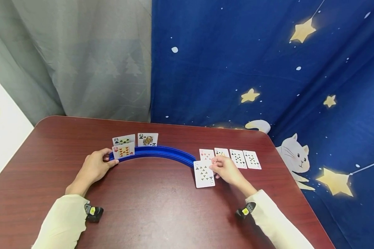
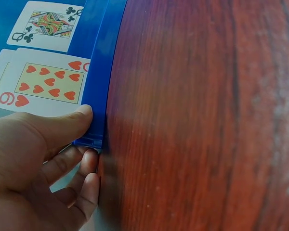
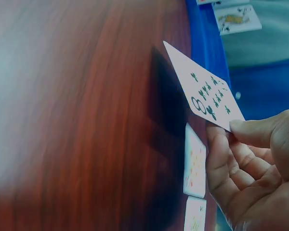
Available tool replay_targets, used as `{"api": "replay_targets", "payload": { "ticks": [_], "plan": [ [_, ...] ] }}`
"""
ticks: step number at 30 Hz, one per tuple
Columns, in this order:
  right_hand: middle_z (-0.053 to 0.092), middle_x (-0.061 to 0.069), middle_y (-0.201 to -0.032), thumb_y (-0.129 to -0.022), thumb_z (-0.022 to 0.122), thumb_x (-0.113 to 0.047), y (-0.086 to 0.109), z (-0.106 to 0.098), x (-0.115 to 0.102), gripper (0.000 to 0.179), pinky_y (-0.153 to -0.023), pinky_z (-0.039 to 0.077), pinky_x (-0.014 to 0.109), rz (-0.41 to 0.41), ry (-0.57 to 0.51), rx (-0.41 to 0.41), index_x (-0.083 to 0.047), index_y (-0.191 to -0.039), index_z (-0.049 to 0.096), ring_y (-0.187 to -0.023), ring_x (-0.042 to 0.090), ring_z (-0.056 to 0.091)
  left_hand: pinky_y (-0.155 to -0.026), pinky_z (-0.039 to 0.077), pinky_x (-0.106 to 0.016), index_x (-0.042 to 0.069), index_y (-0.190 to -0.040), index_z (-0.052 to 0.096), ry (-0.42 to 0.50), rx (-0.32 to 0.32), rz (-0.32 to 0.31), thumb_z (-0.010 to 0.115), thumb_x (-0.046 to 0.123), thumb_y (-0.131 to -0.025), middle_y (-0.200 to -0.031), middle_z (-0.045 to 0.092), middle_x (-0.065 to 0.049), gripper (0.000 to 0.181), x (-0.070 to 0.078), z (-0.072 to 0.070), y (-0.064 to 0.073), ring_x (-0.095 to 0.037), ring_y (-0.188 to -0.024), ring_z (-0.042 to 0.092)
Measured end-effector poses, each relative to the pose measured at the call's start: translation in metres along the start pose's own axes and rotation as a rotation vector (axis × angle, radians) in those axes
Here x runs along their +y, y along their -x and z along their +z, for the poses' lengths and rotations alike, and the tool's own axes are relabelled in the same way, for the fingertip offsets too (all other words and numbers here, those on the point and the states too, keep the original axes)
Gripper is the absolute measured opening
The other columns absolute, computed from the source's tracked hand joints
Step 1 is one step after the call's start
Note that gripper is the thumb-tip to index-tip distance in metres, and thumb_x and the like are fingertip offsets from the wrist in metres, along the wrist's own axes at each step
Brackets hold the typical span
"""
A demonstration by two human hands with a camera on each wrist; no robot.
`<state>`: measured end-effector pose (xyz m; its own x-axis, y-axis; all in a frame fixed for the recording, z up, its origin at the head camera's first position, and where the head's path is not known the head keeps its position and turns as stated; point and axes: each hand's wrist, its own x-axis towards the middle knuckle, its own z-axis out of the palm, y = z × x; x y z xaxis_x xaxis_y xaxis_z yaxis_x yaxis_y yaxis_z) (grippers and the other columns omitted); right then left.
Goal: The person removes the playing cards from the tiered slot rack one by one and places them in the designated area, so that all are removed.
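A curved blue card holder (image 1: 162,150) rests on the table. My left hand (image 1: 95,167) grips its left end, thumb (image 2: 82,115) on the front edge beside the nine of hearts (image 1: 123,151). Behind that card stands a black-suited card (image 1: 124,139), partly hidden. The queen of clubs (image 1: 148,139) stands upright a little to the right. My right hand (image 1: 226,169) pinches a clubs card (image 1: 204,174) by its edge between thumb and fingers. The card is tilted, face up, and overlaps the holder's right end in the head view.
To the right of the holder lies a row of face-up cards: a hearts card (image 1: 206,154), a queen (image 1: 222,152), and two black-suited cards, a nearer one (image 1: 238,159) and an outer one (image 1: 252,160). Curtains (image 1: 205,69) hang behind the table's (image 1: 162,214) back edge.
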<state>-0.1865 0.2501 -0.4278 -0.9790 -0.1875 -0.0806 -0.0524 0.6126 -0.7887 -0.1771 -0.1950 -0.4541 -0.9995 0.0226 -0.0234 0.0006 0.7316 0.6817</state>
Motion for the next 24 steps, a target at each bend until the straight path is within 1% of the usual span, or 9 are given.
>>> {"api": "replay_targets", "payload": {
  "ticks": [6, 9, 12, 15, 17, 20, 24],
  "plan": [
    [0.067, 0.007, -0.070, -0.089, 0.066, 0.002, 0.009, -0.013, 0.017, 0.009, -0.052, 0.054, 0.028, 0.073, 0.078, -0.031, 0.006, -0.096, 0.061, -0.059, 0.012, 0.059, -0.084, 0.047, -0.054, -0.007, -0.118, 0.059, -0.005, -0.002, 0.001, 0.069, 0.018, -0.093, -0.103, 0.067, -0.025, 0.037, -0.001, 0.001, -0.001, -0.036, -0.095, 0.060],
    [0.066, 0.005, -0.068, -0.088, 0.067, 0.000, 0.011, -0.016, 0.021, 0.006, -0.050, 0.052, 0.027, 0.104, 0.164, -0.040, 0.001, -0.090, 0.061, -0.056, 0.013, 0.059, -0.084, 0.047, -0.054, -0.007, -0.118, 0.059, -0.007, -0.001, 0.001, 0.069, 0.018, -0.093, -0.103, 0.067, -0.025, 0.036, -0.001, 0.001, -0.001, -0.036, -0.095, 0.060],
    [0.064, 0.002, -0.065, -0.087, 0.070, -0.004, 0.011, -0.017, 0.022, 0.012, -0.048, 0.047, 0.025, 0.109, 0.277, -0.041, -0.006, -0.081, 0.059, -0.053, 0.011, 0.057, -0.084, 0.047, -0.054, -0.007, -0.118, 0.059, -0.005, -0.001, -0.002, 0.069, 0.018, -0.093, -0.103, 0.067, -0.025, 0.037, -0.001, 0.001, 0.000, -0.036, -0.095, 0.060],
    [0.062, -0.001, -0.063, -0.086, 0.072, -0.007, 0.011, -0.016, 0.022, 0.016, -0.049, 0.043, 0.024, 0.095, 0.369, -0.031, -0.009, -0.076, 0.059, -0.052, 0.010, 0.056, -0.085, 0.047, -0.054, -0.007, -0.118, 0.059, -0.004, -0.001, -0.005, 0.069, 0.018, -0.093, -0.103, 0.067, -0.025, 0.037, -0.001, 0.001, -0.001, -0.036, -0.095, 0.060],
    [0.062, -0.002, -0.062, -0.085, 0.073, -0.009, 0.011, -0.015, 0.022, 0.016, -0.051, 0.042, 0.023, 0.088, 0.408, -0.022, -0.009, -0.076, 0.060, -0.053, 0.009, 0.056, -0.085, 0.047, -0.054, -0.007, -0.118, 0.059, -0.004, -0.001, -0.005, 0.069, 0.019, -0.093, -0.103, 0.067, -0.025, 0.037, -0.001, 0.001, -0.001, -0.036, -0.095, 0.060],
    [0.062, -0.003, -0.063, -0.084, 0.074, -0.010, 0.011, -0.015, 0.021, 0.012, -0.053, 0.042, 0.024, 0.092, 0.443, -0.013, -0.008, -0.081, 0.063, -0.054, 0.008, 0.058, -0.085, 0.047, -0.054, -0.007, -0.119, 0.059, -0.003, -0.003, -0.007, 0.069, 0.019, -0.094, -0.104, 0.067, -0.025, 0.038, -0.001, 0.001, -0.001, -0.036, -0.095, 0.060],
    [0.063, -0.002, -0.064, -0.083, 0.075, -0.011, 0.009, -0.016, 0.018, 0.014, -0.054, 0.042, 0.025, 0.112, 0.461, -0.011, -0.006, -0.089, 0.063, -0.053, 0.009, 0.059, -0.085, 0.047, -0.054, -0.007, -0.120, 0.058, -0.002, -0.005, -0.012, 0.069, 0.019, -0.094, -0.104, 0.066, -0.026, 0.038, 0.000, 0.001, -0.001, -0.036, -0.096, 0.060]
  ]
}}
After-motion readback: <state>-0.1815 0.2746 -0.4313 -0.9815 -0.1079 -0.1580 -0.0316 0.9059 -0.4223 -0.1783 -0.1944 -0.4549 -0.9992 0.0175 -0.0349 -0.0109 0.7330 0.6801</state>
